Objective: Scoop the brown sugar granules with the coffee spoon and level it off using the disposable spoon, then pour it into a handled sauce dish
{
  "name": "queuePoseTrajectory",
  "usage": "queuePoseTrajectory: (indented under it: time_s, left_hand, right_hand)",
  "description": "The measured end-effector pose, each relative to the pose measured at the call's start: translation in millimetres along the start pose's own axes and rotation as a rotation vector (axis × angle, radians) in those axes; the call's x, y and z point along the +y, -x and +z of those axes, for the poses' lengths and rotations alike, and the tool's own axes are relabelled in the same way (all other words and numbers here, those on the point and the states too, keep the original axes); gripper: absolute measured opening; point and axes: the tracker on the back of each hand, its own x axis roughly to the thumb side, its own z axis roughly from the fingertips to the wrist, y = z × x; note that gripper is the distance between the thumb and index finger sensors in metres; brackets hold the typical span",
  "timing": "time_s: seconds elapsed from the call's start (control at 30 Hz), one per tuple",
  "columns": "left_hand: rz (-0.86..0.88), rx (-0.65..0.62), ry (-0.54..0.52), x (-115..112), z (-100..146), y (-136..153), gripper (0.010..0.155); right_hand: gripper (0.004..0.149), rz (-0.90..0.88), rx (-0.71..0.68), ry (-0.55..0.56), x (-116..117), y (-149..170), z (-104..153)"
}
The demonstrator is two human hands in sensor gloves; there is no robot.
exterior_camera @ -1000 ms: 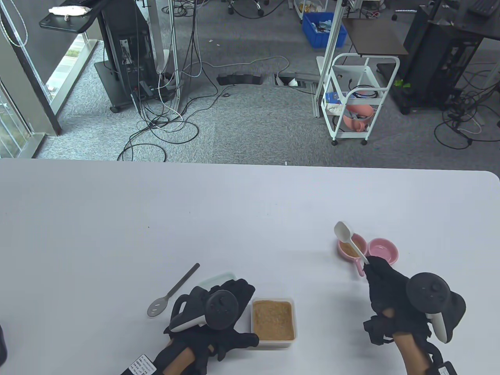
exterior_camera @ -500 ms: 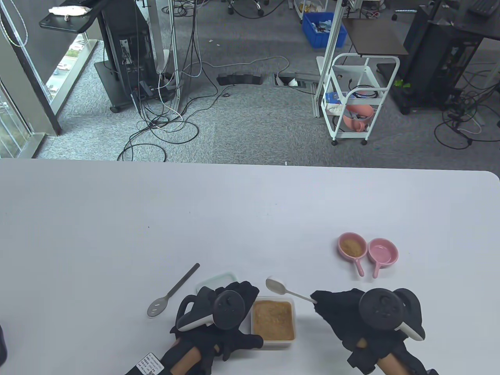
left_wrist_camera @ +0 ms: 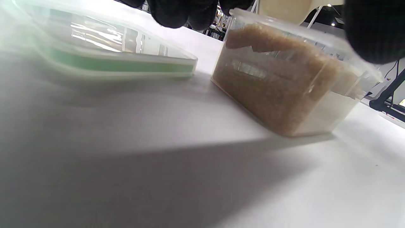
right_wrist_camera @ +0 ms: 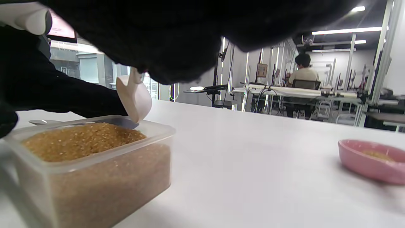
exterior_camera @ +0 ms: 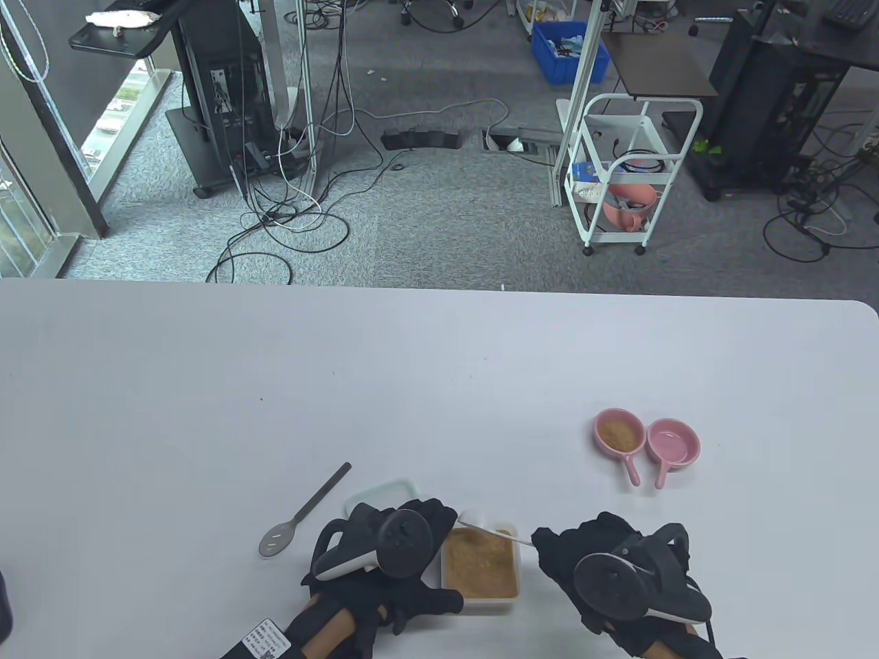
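Note:
A clear tub of brown sugar (exterior_camera: 516,549) stands near the table's front edge. My left hand (exterior_camera: 420,544) holds its left side, fingers behind and thumb along the front; its fingertips (left_wrist_camera: 177,12) hang by the tub (left_wrist_camera: 284,95). My right hand (exterior_camera: 551,542) pinches the handle of a white spoon (exterior_camera: 474,519). The spoon (right_wrist_camera: 134,98) tilts bowl-down at the tub's far left corner, touching the sugar (right_wrist_camera: 82,139). Two pink handled dishes sit at the right: one (exterior_camera: 619,434) holds sugar, the other (exterior_camera: 674,441) looks empty. A grey spoon (exterior_camera: 305,511) lies left of my left hand.
The tub's lid (exterior_camera: 381,493) lies flat just behind my left hand, also seen close up in the left wrist view as a green-edged lid (left_wrist_camera: 110,53). Bare white table (exterior_camera: 412,384) spreads beyond. A pink dish (right_wrist_camera: 370,161) sits to the right in the right wrist view.
My right hand has carried the white spoon from over the sugar-filled pink dish back left to the tub, and lowered its bowl into the sugar. The left hand stayed on the tub.

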Motion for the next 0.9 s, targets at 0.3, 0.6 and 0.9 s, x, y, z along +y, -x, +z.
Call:
queuePoseTrajectory:
  time_s: [0.3,0.6,0.9]
  left_hand:
    - [-0.004,0.001,0.002,-0.3,-0.7,0.3,0.107]
    - [-0.001,0.002,0.007,-0.1,-1.3,0.4,0.107]
    - [-0.004,0.006,0.007,-0.1,-1.6,0.8,0.107]
  right_hand:
    - [0.042,0.093,-0.047,-0.007,-0.4,-18.6,1.4]
    - [0.042,0.180,-0.081,-0.080,6.4,-35.4,-0.8]
    - [0.043,0.078,-0.078,-0.221,17.5,-33.3,-4.7]
